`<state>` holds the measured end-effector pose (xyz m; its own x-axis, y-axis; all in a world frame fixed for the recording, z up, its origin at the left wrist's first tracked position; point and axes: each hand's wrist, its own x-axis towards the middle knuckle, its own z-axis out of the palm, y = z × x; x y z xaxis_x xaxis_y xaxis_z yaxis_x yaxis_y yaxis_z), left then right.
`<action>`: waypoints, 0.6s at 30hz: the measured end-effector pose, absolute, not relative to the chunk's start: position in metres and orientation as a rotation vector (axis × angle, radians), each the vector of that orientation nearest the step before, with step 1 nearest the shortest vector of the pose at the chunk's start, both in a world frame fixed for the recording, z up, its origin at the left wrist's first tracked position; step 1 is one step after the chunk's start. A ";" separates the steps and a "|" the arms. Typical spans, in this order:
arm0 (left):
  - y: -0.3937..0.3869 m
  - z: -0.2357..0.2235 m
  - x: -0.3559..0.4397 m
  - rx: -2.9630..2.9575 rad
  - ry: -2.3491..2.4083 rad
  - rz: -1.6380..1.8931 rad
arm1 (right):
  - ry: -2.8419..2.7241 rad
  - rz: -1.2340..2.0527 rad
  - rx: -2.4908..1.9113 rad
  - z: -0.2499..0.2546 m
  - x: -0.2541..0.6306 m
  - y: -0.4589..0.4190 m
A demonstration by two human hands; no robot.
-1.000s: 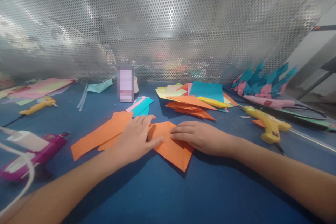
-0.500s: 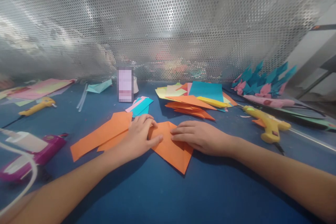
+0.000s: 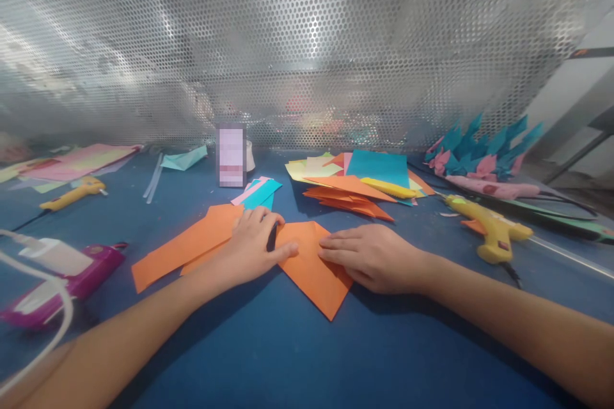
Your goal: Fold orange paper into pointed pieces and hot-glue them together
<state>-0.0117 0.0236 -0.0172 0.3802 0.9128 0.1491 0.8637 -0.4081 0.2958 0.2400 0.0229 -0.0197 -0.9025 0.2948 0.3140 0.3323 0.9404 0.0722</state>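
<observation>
A folded piece of orange paper (image 3: 311, 268) lies on the blue table in front of me, one corner pointing towards me. My left hand (image 3: 259, 239) rests at its left edge, the thumb on the paper and the bent index finger apart from it by the upper left corner. On the paper's right part, my right hand (image 3: 374, 255) lies flat with its fingers stretched out. More folded orange paper (image 3: 192, 239) is on the table to the left, partly hidden behind my left hand and forearm.
Behind the hands lie orange folded pieces (image 3: 345, 195), a yellow cutter (image 3: 388, 188) and a teal sheet (image 3: 378, 166). Yellow glue guns flank the work, one (image 3: 494, 227) right, one (image 3: 74, 193) left. A purple power strip (image 3: 96, 275) sits left. A perforated metal panel (image 3: 307, 45) stands behind.
The orange paper has turned slightly, its near corner shifting left. My right hand has slid a little right and towards me across it, and the gap between my left thumb and index finger shows more.
</observation>
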 end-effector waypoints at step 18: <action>0.022 -0.018 -0.009 2.532 1.451 0.391 | -2.853 -0.113 -0.440 -0.019 0.244 0.026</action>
